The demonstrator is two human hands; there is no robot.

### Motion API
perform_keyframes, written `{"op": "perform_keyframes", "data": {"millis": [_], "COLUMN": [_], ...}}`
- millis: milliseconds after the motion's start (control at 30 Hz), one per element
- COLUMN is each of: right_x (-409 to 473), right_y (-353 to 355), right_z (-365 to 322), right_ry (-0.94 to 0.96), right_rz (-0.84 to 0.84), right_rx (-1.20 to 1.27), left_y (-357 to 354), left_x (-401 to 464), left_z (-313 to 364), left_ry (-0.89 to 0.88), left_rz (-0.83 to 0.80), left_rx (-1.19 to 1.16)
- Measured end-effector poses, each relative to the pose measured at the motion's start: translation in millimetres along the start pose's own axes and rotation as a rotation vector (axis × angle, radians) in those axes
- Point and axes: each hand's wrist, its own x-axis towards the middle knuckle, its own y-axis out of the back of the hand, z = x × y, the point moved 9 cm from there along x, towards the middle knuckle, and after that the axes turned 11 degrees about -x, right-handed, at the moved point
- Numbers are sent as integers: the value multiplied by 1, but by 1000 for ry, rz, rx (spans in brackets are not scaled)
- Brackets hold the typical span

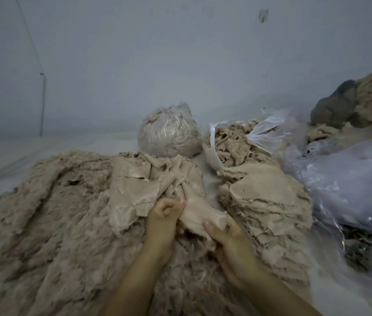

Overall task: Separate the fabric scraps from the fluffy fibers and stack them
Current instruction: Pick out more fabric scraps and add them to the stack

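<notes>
A pale beige fabric scrap is held between both hands, just above the near middle of the big fluffy fiber pile. The left hand has its grip clamped on the scrap's left end, the fingers curled into a fist around it. The right hand pinches the right end, its thumb pressed on top of the cloth. The scrap is stretched between them and a little blurred.

Behind the hands, more smooth beige scraps lie crumpled on top of the fibers. To the right, just beside the pile, there is a stack of flat scraps with fluffy edges. Farther back stand a tied clear bag full of fibers and an open plastic bag with more fibers. At the right edge lie loose clear plastic sheets and a heap of beige and gray material. Everything rests on a white surface before a gray wall.
</notes>
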Motion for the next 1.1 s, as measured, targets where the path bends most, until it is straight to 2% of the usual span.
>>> {"op": "perform_keyframes", "data": {"millis": [67, 133, 233, 300, 467, 567, 700, 800, 867, 933, 1000, 1100], "right_x": [-1, 2, 2, -1, -7, -9, -12, -17, -20, -22, -19, -14], "right_y": [4, 9, 7, 3, -14, -19, -25, -27, -25, -27, -28, -19], "right_z": [-1, -3, -10, -11, 6, 8, 14, 19, 22, 26, 27, 27], "right_ry": [8, 19, 58, 72, 5, 20, -23, -125, -143, -124, -183, -347], "right_rz": [36, 47, 9, -17, -218, -268, -374, -484, -570, -662, -652, -430], "right_rx": [-68, -208, -325, -340, -378, -452, -596, -696, -884, -1030, -936, -536], "left_y": [4, 3, -17, -23, -7, 13, 18, 21, 24, 20, 4, -24], "left_x": [-2, -3, -9, -13, 2, 12, 14, 15, 16, 16, 8, -5], "left_z": [1, -5, -31, -39, -24, -13, -10, -10, -7, -5, -9, -13], "left_ry": [-93, -59, 254, 346, 149, 103, 93, 111, 140, 174, 242, 303], "left_rz": [29, 15, -220, -277, -73, 64, 96, 146, 155, 95, -36, -246], "left_rx": [64, 37, -78, -71, -72, -58, -91, -181, -272, -260, -186, -191]}}
